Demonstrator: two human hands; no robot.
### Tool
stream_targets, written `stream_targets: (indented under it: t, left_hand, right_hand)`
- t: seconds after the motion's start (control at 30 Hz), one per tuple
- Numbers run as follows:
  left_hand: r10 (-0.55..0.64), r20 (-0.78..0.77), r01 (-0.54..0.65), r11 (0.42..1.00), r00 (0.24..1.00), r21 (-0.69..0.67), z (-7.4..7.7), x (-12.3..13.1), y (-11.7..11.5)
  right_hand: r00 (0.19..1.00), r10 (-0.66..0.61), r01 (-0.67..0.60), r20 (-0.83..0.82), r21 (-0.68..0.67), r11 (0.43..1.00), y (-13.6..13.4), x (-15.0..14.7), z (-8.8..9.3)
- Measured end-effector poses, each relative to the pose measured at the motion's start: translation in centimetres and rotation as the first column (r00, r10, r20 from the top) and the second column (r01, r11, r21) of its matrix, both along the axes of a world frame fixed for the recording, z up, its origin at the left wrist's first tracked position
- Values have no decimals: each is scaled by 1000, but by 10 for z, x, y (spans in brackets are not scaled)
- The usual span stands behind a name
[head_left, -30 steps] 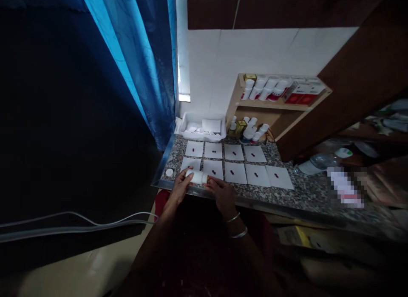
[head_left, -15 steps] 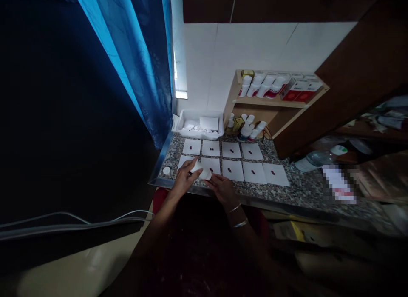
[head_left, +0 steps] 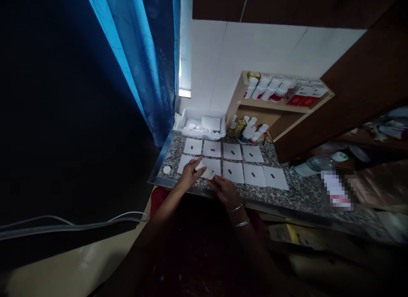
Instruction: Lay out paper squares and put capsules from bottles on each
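Observation:
My left hand is wrapped round a white plastic bottle, tipped with its mouth down to the right. At that mouth is my right hand, its fingers curled and close together; whatever lies in them is too small to make out. White paper squares lie in two rows under and beyond my hands, and most show a pair of dark red pills. The bottle partly hides the paper behind it. To the left of my left hand, a round white cap rests on the speckled counter.
Behind the papers stands a white tray of paper pieces. A wooden shelf holds white bottles and red-and-white boxes. A clear plastic bottle lies at the right. Blue curtains hang at left.
My head view has shifted a little. The bottle stays tilted in my left hand, with my right hand still at its mouth. The papers and pills lie as before.

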State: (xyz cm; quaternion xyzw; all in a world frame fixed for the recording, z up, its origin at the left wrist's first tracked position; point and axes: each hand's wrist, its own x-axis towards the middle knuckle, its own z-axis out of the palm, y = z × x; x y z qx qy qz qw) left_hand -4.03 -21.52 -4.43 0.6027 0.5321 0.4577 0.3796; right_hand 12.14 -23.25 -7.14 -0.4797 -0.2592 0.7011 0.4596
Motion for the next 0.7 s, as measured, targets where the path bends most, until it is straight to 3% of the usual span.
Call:
stream_targets:
  t: [0.17, 0.33, 0.7]
  left_hand:
    - [61, 156, -38, 988, 986, -150, -26, 0, 5]
    - [141, 303, -35, 943, 943, -330, -30, 1, 0]
    - [293, 426, -93, 898, 856, -431, -32, 14, -19]
  right_hand:
    - [999, 17, -18, 29, 14, 1000, 0, 5, -8]
    - [998, 63, -62, 20, -34, 998, 5, 10, -1]
    - [966, 259, -255, 1, -183, 950, 20, 26, 16]
